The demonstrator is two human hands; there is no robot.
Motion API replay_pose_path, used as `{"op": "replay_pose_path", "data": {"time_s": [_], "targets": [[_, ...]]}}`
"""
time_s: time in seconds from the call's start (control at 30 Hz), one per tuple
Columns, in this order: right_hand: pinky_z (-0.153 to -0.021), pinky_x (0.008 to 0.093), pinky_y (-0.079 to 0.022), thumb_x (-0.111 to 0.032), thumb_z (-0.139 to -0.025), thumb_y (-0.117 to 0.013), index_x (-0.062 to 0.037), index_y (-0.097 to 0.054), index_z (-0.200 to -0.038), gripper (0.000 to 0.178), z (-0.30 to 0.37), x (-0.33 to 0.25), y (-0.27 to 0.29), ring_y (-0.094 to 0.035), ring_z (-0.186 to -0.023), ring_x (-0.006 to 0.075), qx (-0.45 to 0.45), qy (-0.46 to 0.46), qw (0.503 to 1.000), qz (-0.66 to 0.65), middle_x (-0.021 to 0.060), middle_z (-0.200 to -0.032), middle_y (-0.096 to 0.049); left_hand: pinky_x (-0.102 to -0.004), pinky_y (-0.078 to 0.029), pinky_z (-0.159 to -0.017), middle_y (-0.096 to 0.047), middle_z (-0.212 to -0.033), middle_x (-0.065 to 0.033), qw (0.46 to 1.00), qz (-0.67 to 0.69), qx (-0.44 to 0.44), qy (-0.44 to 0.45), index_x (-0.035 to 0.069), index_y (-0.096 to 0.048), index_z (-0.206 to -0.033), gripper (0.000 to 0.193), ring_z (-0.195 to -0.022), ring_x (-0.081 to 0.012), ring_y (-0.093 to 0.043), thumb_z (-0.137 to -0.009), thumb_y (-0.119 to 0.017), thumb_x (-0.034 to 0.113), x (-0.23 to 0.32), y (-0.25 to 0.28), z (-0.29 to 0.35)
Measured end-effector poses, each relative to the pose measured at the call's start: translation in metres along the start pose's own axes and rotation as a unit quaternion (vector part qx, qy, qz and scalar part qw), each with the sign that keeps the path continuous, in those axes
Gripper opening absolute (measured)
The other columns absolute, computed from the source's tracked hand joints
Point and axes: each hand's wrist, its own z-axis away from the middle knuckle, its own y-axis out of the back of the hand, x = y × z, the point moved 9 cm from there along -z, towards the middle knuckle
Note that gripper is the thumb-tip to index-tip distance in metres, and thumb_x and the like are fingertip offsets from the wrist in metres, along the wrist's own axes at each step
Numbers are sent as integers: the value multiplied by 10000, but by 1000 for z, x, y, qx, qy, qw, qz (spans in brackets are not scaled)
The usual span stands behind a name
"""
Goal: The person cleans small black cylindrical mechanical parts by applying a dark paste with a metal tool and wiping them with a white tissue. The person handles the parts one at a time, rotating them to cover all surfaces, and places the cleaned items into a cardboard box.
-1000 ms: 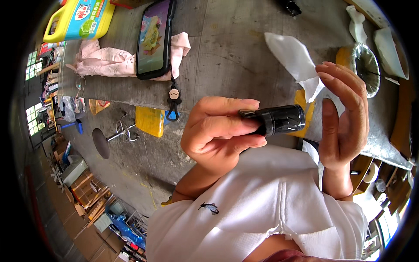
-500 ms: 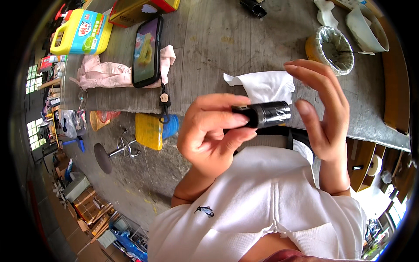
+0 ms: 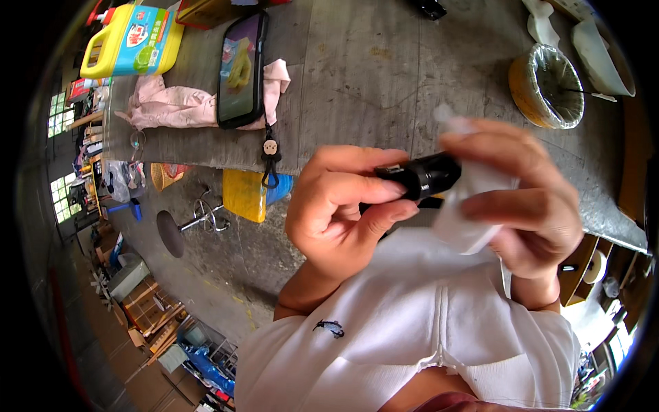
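My left hand (image 3: 343, 206) grips a short, glossy black cylinder (image 3: 434, 176) by its left end, between thumb and fingers. It is held level above the near table edge, in front of my chest. At its right end, my right hand (image 3: 528, 199) is closed on a white cloth (image 3: 468, 223), smeared by motion. The cloth lies close against the cylinder's right end; whether it touches cannot be made out. Part of the cloth is hidden behind my right fingers.
A phone (image 3: 241, 75) with a strap leans on a pink cloth (image 3: 171, 106) at left, beside a yellow jug (image 3: 141, 41). To the right stand a plastic-lined tub (image 3: 525, 89) and a white bowl (image 3: 604, 58). A stool (image 3: 171, 233) is on the floor.
My right hand has picked up the white cloth from the table and brought it to the cylinder's right end. The left hand still holds the cylinder. The view has shifted slightly.
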Motion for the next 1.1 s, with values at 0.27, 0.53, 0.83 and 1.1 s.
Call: {"op": "replay_pose_path", "data": {"time_s": [0.27,0.53,0.83,1.1], "targets": [[-712,274,-493,-170,-852,-687,-15,-562,-848,199,9,42,-24,-610,-792,178,147,-201,912,-327,185,-932,-639,-276,-567,-677,-620,-1047,-191,972,-40,-24,-232,9,-610,-840,236,-829,-218,-656,-685,-781,-34,13,-11,4],[-606,250,-495,-34,-868,-610,-1,-520,-960,133,17,79,1,-626,-679,157,243,-302,885,-259,103,-776,-620,-288,-577,-656,-577,-1073,-204,971,-22,27,-238,-26,-579,-894,326,-812,-247,-641,-645,-764,-127,15,-19,19],[-768,347,-506,-178,-857,-651,-5,-558,-898,201,7,22,6,-617,-891,282,99,-81,985,-119,207,-1024,-560,-306,-572,-676,-565,-1108,-206,953,-80,-57,-286,-45,-595,-946,328,-884,-261,-624,-663,-738,-132,7,-21,25],[-701,213,-447,-2,-827,-666,7,-557,-849,112,15,55,-15,-557,-801,114,161,-247,932,-213,92,-918,-561,-317,-574,-681,-548,-1155,-182,938,-160,-14,-306,-67,-596,-1007,379,-881,-278,-627,-662,-739,-133,28,-33,29]]}}
